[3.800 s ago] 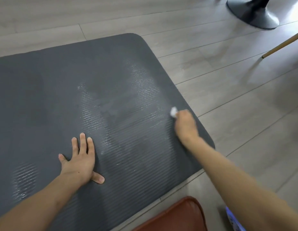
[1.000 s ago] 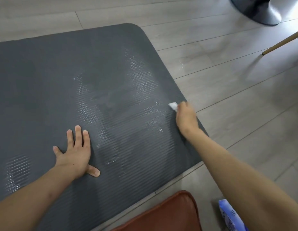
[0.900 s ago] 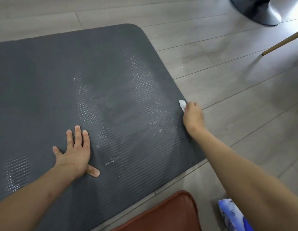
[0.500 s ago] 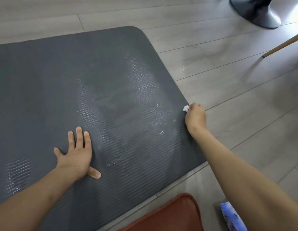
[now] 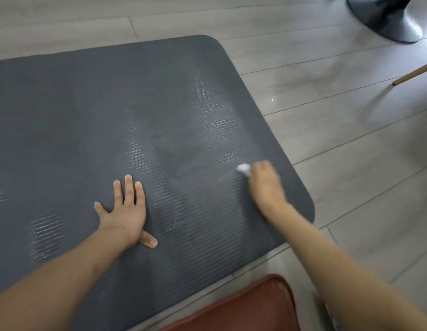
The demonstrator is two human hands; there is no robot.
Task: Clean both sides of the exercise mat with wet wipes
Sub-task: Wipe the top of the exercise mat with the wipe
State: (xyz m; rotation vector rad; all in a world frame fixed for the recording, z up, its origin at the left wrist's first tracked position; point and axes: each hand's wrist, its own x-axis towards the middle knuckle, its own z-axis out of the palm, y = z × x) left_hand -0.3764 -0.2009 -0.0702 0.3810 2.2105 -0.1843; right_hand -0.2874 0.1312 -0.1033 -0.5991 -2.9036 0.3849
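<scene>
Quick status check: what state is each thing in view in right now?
exercise mat: unrolled flat on the floor, with wet streaks across its ribbed surface.
wet wipe: crumpled, held against the mat near its right edge.
right hand: grips the wet wipe, blurred.
left hand: flat on the mat, fingers straight.
floor: a small wet glint right of the mat.

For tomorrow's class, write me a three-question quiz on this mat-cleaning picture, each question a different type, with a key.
1. True or false: the left hand lies flat on the exercise mat.
2. What does the right hand grip?
A. a brush
B. a white wet wipe
C. a sponge
3. Fill in: shiny streaks show that parts of the mat are ____.

Key: 1 true; 2 B; 3 wet.
</scene>
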